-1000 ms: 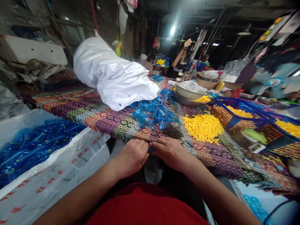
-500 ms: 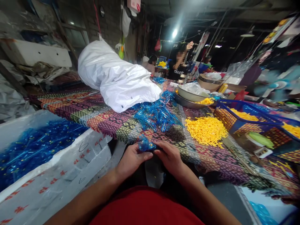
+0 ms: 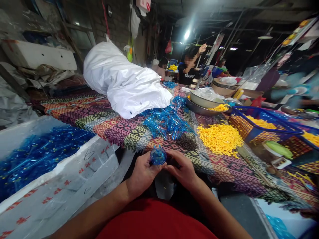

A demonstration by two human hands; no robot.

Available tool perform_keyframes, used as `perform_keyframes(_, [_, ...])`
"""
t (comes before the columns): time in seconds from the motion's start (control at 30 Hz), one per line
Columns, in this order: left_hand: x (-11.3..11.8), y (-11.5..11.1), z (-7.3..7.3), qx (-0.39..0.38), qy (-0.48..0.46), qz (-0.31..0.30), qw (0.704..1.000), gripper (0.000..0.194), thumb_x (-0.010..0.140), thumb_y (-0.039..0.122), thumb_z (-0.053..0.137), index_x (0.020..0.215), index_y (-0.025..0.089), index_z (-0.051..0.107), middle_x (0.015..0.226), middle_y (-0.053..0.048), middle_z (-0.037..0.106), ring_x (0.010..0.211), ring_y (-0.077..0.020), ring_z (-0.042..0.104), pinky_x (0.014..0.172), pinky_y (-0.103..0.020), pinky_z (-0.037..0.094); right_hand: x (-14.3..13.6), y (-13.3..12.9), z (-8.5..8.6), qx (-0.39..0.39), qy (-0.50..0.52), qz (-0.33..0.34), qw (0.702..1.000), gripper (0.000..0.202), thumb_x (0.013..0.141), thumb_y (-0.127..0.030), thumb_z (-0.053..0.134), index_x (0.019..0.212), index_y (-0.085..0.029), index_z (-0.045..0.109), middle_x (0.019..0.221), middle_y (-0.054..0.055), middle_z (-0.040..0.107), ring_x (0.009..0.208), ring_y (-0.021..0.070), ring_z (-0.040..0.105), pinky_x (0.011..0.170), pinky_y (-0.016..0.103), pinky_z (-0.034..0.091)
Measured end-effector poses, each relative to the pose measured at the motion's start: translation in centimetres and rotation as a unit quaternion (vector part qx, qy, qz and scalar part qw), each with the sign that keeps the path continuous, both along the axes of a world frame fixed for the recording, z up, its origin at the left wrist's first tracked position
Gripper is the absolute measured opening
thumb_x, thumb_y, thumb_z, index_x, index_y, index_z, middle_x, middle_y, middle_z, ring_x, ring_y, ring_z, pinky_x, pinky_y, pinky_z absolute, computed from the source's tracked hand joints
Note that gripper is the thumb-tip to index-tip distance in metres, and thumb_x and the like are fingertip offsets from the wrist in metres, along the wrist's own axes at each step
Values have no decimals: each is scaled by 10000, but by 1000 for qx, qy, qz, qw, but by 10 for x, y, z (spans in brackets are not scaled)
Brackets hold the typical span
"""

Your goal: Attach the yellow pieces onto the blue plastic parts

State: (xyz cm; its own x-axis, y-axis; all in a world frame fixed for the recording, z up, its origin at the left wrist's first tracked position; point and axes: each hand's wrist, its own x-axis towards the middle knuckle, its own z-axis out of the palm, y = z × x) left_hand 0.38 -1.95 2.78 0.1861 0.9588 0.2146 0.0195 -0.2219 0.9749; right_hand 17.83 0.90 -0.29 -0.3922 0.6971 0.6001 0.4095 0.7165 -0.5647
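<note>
Low in front of me, just off the table's near edge, is a clear blue plastic part (image 3: pixel 158 155). Its round face points up towards me, and two small prongs stick out at the top. My left hand (image 3: pixel 142 169) is closed on its left and lower side, thumb in front. The bent fingers of my right hand (image 3: pixel 183 169) close against its right edge; their tips are partly hidden. Past my hands lie a heap of clear blue plastic pieces (image 3: pixel 165 123), a small pile of dark bits (image 3: pixel 186 142) and a big pile of small yellow pieces (image 3: pixel 220 138).
A large white sack (image 3: pixel 127 83) lies across the patterned tablecloth (image 3: pixel 112 127). At left, a white foam box (image 3: pixel 82 162) holds many blue parts. Blue baskets (image 3: pixel 264 127) with yellow pieces and stacked bowls (image 3: pixel 205 101) stand at right. A person (image 3: pixel 188 74) sits far back.
The blue part has turned in my fingers, from a sideways, blurred view to its round face showing upward. Both hands stay in nearly the same place.
</note>
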Motion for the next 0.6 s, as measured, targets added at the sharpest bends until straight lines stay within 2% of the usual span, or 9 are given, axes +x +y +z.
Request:
perform_keyframes(0.07, [1, 1, 0, 27, 37, 5, 999, 189, 789, 310, 569, 878, 157, 636, 848, -28, 642, 782, -162, 563, 737, -255, 441, 1, -3, 16, 23, 6, -16, 1000, 566, 734, -397, 660, 1238, -227, 467, 1148, 117, 564, 1070, 255, 526, 890, 402, 460])
perform_keyframes(0.17, [6, 4, -4, 60, 71, -19, 995, 197, 791, 329, 553, 824, 145, 614, 808, -37, 626, 744, -160, 547, 698, -251, 440, -6, -6, 41, 75, -17, 25, 997, 717, 685, -478, 676, 1297, -218, 408, 1204, 136, 515, 1123, 277, 477, 938, 423, 423])
perform_keyframes(0.27, [10, 6, -9, 114, 75, -37, 990, 214, 789, 320, 538, 889, 141, 598, 883, -55, 627, 803, -176, 553, 741, -269, 447, -15, -2, 59, 119, -35, 53, 991, 589, 701, -491, 656, 1199, -223, 493, 1092, 114, 554, 1035, 253, 522, 890, 396, 451])
perform_keyframes(0.4, [11, 6, -10, 149, 86, -33, 985, 209, 813, 286, 492, 952, 147, 564, 891, -48, 621, 788, -162, 565, 714, -262, 458, -20, 6, 72, 143, -69, 61, 985, 525, 690, -515, 656, 1084, -187, 542, 1023, 111, 557, 948, 227, 543, 798, 353, 482])
perform_keyframes(0.5, [10, 6, -7, 162, 87, -32, 982, 215, 828, 259, 467, 999, 146, 529, 934, -61, 604, 828, -165, 565, 737, -271, 455, -20, 6, 75, 162, -131, 65, 976, 370, 743, -446, 633, 982, -171, 574, 915, 93, 580, 850, 203, 555, 713, 324, 485])
perform_keyframes(0.6, [10, 7, -7, 176, 93, -63, 978, 187, 839, 242, 435, 963, 145, 535, 934, -67, 596, 848, -169, 559, 763, -286, 449, -23, 7, 69, 170, -119, 33, 978, 192, 795, -350, 580, 855, -167, 586, 819, 75, 563, 754, 177, 539, 654, 302, 474])
